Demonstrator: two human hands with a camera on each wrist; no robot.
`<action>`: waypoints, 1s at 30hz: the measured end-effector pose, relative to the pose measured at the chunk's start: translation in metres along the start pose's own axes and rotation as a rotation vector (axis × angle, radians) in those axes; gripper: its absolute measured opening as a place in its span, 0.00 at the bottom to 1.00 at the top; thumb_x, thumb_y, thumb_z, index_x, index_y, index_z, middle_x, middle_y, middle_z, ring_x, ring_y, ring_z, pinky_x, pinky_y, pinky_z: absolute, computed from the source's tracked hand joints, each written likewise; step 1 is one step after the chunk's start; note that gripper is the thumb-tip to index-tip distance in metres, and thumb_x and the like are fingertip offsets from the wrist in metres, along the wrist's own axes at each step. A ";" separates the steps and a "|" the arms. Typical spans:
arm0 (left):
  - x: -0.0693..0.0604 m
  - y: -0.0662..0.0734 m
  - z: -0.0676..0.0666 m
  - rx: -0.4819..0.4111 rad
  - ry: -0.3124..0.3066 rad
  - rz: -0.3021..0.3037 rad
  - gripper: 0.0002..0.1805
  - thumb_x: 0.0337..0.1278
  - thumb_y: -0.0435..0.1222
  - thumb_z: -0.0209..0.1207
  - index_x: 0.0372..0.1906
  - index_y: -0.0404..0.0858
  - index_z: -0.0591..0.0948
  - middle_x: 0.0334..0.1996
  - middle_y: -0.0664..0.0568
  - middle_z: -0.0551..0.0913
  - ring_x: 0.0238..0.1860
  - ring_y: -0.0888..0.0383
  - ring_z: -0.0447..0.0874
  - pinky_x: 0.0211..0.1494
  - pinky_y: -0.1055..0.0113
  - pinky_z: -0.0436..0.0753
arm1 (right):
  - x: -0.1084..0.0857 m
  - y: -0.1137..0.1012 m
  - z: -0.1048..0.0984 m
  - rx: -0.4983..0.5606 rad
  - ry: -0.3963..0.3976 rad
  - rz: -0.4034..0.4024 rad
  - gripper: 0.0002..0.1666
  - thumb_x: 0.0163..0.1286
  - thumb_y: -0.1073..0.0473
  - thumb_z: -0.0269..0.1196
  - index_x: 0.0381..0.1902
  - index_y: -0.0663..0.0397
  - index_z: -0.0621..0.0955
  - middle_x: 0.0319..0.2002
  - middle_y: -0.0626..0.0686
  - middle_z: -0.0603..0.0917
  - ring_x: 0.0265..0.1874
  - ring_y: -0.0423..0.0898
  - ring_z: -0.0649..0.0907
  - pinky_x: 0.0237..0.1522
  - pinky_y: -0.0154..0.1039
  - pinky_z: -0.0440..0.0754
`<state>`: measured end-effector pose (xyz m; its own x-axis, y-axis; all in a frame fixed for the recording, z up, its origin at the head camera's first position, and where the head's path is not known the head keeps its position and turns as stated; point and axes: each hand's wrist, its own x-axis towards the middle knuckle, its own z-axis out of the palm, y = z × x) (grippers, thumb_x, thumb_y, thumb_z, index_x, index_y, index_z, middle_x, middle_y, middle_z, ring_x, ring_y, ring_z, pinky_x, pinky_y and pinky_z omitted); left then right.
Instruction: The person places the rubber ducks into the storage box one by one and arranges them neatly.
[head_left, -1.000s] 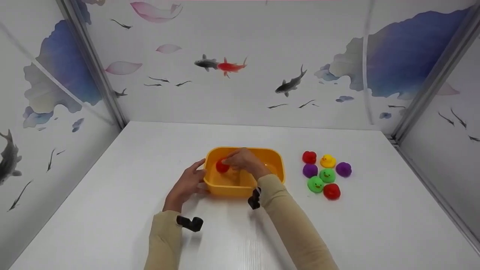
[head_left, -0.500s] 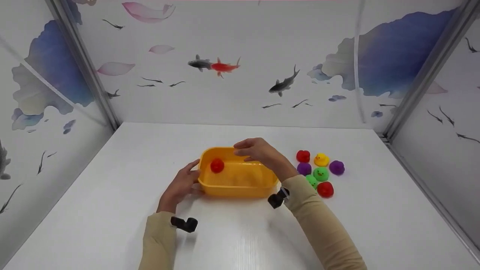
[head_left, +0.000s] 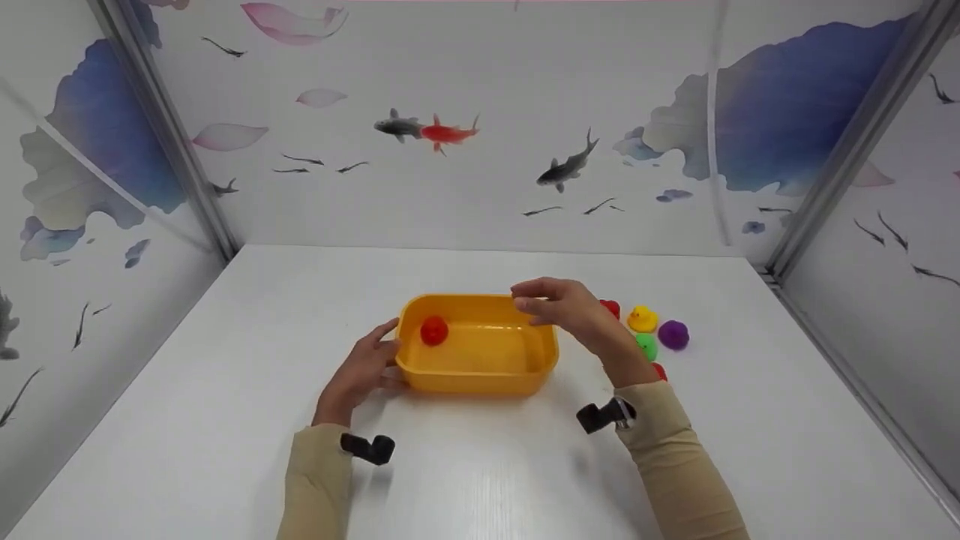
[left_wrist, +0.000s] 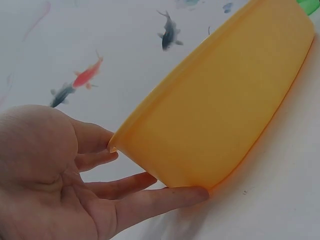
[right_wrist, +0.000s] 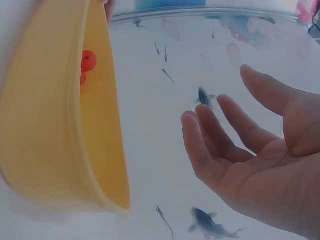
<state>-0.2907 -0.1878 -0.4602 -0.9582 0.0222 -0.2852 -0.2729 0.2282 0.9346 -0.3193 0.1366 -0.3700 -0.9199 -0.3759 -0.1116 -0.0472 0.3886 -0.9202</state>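
A yellow tub [head_left: 480,384] holding a red toy [head_left: 434,331] is facing upward mid-tabletop [head_left: 465,457], its length paralleling the far edge; the left hand [head_left: 360,375] is touching it, fingers extended, the right hand [head_left: 566,306] hovering, fingers relaxed.

The tub [head_left: 476,382] is open from above, with room right of the red toy [head_left: 433,331] at its left end. The left grip [head_left: 360,373] bars that end's outside; the right grip [head_left: 562,306] hangs near the tub's right end, its arm partly screening the ducks [head_left: 643,319].

White table [head_left: 480,457], white walls [head_left: 450,206] with painted fish [head_left: 568,164], grey corner posts [head_left: 168,127]
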 end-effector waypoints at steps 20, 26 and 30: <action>-0.003 0.000 0.000 -0.038 -0.012 0.006 0.29 0.78 0.42 0.46 0.79 0.54 0.57 0.72 0.40 0.71 0.59 0.46 0.81 0.57 0.54 0.87 | -0.020 0.037 -0.057 0.033 0.214 0.040 0.33 0.69 0.38 0.63 0.66 0.47 0.76 0.65 0.53 0.78 0.63 0.52 0.79 0.68 0.45 0.77; -0.003 0.000 0.000 -0.051 -0.007 -0.015 0.29 0.77 0.43 0.47 0.78 0.56 0.59 0.71 0.42 0.71 0.59 0.46 0.81 0.55 0.55 0.87 | -0.041 0.043 -0.085 -0.014 0.285 -0.001 0.36 0.69 0.33 0.60 0.66 0.46 0.76 0.68 0.54 0.76 0.62 0.49 0.80 0.71 0.46 0.74; -0.002 -0.001 -0.001 -0.048 -0.001 -0.024 0.29 0.77 0.43 0.47 0.78 0.58 0.59 0.70 0.43 0.72 0.58 0.46 0.81 0.55 0.55 0.88 | -0.054 0.054 -0.104 -0.002 0.360 -0.070 0.34 0.71 0.35 0.58 0.66 0.49 0.76 0.65 0.52 0.78 0.58 0.37 0.81 0.61 0.30 0.80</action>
<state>-0.2886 -0.1893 -0.4600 -0.9513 0.0186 -0.3078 -0.2995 0.1822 0.9365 -0.3125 0.2655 -0.3741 -0.9924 -0.0820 0.0914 -0.1156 0.3738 -0.9203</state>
